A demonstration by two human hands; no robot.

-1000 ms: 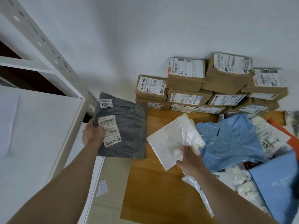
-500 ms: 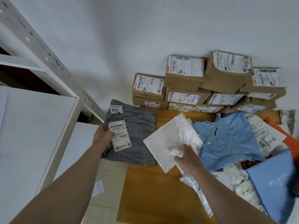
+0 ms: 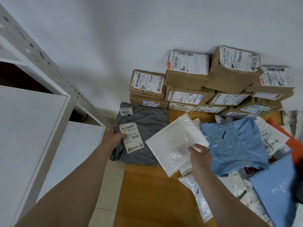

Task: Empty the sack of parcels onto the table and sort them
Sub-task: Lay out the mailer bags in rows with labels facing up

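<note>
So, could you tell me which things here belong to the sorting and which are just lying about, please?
Job: grey parcel in left hand; white parcel in right hand; blue parcel; stacked cardboard boxes; wooden table.
Lying about: white shelf unit.

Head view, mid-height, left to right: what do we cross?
white shelf → left hand → grey mailer → white poly bag → right hand → blue mailer → orange parcel

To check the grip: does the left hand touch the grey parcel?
Touching. Head view: the left hand grips the grey parcel, thumb on its label.
</note>
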